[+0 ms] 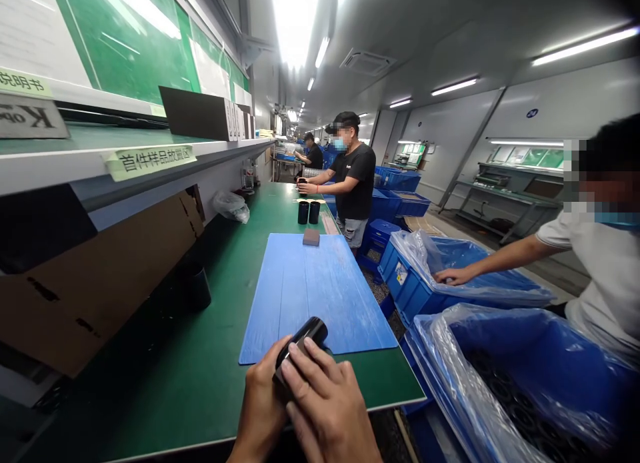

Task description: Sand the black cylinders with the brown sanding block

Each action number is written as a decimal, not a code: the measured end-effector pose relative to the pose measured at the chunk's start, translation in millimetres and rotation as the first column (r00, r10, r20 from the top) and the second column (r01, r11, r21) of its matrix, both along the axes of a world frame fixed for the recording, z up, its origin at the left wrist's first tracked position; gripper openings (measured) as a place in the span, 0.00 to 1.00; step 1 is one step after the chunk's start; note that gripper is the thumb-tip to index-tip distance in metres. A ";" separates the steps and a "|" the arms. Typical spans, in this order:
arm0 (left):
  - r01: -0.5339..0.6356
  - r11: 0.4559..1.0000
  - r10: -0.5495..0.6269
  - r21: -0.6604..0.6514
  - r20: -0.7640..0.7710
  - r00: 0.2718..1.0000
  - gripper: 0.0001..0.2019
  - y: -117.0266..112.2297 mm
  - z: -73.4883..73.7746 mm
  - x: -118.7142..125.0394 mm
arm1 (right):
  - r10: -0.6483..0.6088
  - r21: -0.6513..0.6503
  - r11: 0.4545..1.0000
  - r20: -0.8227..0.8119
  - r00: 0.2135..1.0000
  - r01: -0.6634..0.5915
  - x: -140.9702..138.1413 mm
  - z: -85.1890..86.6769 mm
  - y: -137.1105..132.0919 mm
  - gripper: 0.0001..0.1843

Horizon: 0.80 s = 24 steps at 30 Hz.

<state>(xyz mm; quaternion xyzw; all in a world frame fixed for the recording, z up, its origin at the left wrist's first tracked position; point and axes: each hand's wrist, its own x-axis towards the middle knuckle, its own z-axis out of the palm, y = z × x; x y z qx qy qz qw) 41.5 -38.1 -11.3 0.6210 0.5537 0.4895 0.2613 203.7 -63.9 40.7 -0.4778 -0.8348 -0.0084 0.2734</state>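
Note:
My left hand [263, 400] is wrapped round a glossy black cylinder [315, 328], tilted above the near edge of a blue mat [310, 283]. The fingers of my right hand [325, 396] are pressed together over the cylinder's side. Under them a strip of a brown pad [301, 345] shows against the cylinder; most of it is hidden. On the far end of the mat lies a brown block [311, 237]. Two black cylinders [309, 212] stand upright beyond it on the green table [225, 336].
Another black cylinder [200, 286] stands at left, beneath a shelf [210, 150]. Plastic-lined blue bins [425, 343] flank the table's right side, one holding dark round parts. A co-worker's hand [455, 276] reaches into a bin. Another person [355, 176] works farther along the table.

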 end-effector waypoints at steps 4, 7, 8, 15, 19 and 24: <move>-0.029 0.999 0.029 0.020 -0.009 1.000 0.20 0.1 -1.3 -0.2 | -0.096 -0.007 0.995 -0.048 0.994 0.096 -5.9 -4.0 -5.3 0.27; -0.002 1.000 0.002 0.007 0.001 1.000 0.18 1.4 -1.7 -0.1 | 0.012 -0.042 0.999 -0.056 0.998 -0.014 3.2 -8.4 5.0 0.28; -0.008 1.000 0.008 0.006 -0.015 1.000 0.18 1.9 -1.6 0.1 | -0.024 -0.075 0.997 -0.085 0.996 0.018 11.7 -8.6 13.3 0.26; -0.040 0.999 0.040 -0.004 -0.106 0.994 0.23 1.3 -0.1 2.5 | -0.270 -0.098 0.961 -0.508 0.818 0.257 70.6 3.3 46.1 0.28; -0.041 0.999 0.039 -0.021 -0.084 0.996 0.23 -0.9 1.0 4.0 | -0.198 -0.021 0.979 -0.308 0.930 0.201 38.2 2.5 7.5 0.27; -0.031 0.999 0.030 -0.022 -0.041 0.999 0.19 -3.4 2.6 4.2 | 0.023 0.054 0.998 -0.014 1.000 -0.022 3.3 -10.1 -8.1 0.28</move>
